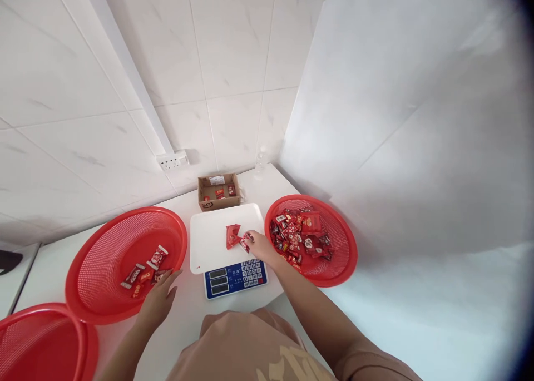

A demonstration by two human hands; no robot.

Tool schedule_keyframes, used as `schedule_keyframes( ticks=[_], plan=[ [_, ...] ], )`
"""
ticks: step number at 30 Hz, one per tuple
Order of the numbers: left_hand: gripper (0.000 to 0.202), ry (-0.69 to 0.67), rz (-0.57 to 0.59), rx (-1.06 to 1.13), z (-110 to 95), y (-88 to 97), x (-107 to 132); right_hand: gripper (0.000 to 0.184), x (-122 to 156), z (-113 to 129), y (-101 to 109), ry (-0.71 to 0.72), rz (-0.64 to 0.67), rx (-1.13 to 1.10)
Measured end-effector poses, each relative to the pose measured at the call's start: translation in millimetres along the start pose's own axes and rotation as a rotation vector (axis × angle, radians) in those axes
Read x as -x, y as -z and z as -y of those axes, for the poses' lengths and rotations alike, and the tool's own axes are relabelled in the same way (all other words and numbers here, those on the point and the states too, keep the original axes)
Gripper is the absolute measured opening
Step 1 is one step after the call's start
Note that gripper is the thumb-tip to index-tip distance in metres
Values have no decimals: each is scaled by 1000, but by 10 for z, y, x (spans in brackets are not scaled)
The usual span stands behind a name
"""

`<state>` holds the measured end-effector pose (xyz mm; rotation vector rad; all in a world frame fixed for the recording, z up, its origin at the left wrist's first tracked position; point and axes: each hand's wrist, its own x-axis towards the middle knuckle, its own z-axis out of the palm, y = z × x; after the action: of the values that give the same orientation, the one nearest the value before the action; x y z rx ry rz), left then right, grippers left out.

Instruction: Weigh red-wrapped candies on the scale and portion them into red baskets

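My right hand [258, 245] reaches over the white pan of an electronic scale [208, 239], its fingers pinched on a small red snack packet [246, 241]. Another red packet [232, 236] lies on the pan just to the left of it. My left hand [161, 297] rests at the near rim of a red mesh basket [100, 242], its fingers stretched out and touching the few red packets [144, 270] inside. A second red basket [340, 236] to the right of the scale holds several red packets.
A small open cardboard box [219, 191] with a few packets stands behind the scale. A third red basket [41, 342] sits at the lower left. A wall socket [172, 160] and a clear bottle [261, 161] are at the back. Tiled walls close in the corner.
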<state>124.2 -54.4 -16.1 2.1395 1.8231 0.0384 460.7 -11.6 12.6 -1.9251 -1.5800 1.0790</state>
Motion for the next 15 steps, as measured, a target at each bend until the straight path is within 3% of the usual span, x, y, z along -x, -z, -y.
schedule_keyframes(
  ticks=[5,10,12,15],
  plan=[
    [43,-33,-27,0,24,-6,-17,21,-61,203,-169,140,38,-124],
    [44,-25,-7,-4,56,-24,-36,38,-46,42,-83,78,16,-222],
    [45,-19,11,-6,71,-43,-41,45,-48,-122,47,76,-104,-191],
    [47,-24,12,-1,93,-76,-46,47,-34,-523,368,12,-413,-123]
  ],
)
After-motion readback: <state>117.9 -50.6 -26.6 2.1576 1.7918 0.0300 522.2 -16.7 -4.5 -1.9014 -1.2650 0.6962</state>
